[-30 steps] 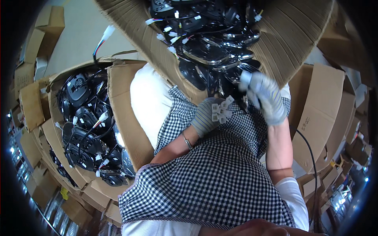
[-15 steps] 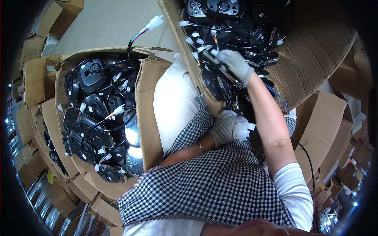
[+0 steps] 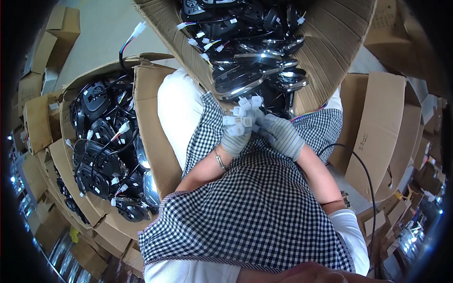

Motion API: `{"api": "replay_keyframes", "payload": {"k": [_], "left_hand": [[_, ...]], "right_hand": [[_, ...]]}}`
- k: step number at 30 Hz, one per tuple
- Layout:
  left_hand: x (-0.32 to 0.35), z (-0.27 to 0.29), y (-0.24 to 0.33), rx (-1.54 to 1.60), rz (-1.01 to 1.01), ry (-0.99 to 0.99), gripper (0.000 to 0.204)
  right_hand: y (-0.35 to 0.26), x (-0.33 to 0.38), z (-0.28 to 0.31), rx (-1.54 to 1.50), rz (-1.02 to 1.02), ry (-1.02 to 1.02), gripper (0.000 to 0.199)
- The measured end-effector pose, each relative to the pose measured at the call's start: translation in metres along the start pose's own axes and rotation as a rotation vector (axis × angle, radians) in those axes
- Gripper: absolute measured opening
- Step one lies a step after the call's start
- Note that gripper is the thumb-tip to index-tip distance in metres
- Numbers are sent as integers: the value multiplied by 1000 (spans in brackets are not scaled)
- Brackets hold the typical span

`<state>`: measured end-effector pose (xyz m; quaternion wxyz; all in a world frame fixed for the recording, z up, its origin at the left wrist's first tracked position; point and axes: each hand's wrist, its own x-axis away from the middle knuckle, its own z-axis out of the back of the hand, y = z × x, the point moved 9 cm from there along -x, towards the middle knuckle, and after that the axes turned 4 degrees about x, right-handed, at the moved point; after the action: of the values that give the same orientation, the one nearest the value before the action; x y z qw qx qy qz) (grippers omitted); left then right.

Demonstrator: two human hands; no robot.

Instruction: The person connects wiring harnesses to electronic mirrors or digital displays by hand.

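Observation:
My left hand (image 3: 234,139), in a grey knit glove, is closed around a bunch of white plastic wire connectors (image 3: 243,113) held up in front of my chest. Right beside it, touching the same bunch, is my gloved right hand (image 3: 282,135), its fingers curled on the connectors and their wires. Both hands sit at the near edge of a tilted cardboard box (image 3: 330,42) filled with black and chrome round lamp parts (image 3: 255,70) with wired plugs. A bracelet shows on my left wrist. I wear a black-and-white checked apron (image 3: 255,207).
A second open cardboard box (image 3: 151,137) at my left holds several black round parts (image 3: 101,155) with white-plugged cables. Flattened and stacked cartons (image 3: 377,137) crowd the right and lower left. A black cable (image 3: 365,174) loops at my right. Pale floor (image 3: 99,33) shows top left.
My right hand has come back from deep in the upper box to join my left hand at the connector bunch. The view has shifted, showing more of the left box.

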<state>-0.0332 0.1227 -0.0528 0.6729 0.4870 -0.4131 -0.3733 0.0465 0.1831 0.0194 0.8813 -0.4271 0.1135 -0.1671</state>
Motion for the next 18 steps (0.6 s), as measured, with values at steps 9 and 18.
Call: {"api": "replay_keyframes", "payload": {"k": [9,18], "left_hand": [[18,-20,57,-1287,-735,184,39],[-1,-31,35,-23,19,-460,29]], "right_hand": [[22,15,70,-418,-524,-52,31],[23,13,60,103,-256,-553,19]]}}
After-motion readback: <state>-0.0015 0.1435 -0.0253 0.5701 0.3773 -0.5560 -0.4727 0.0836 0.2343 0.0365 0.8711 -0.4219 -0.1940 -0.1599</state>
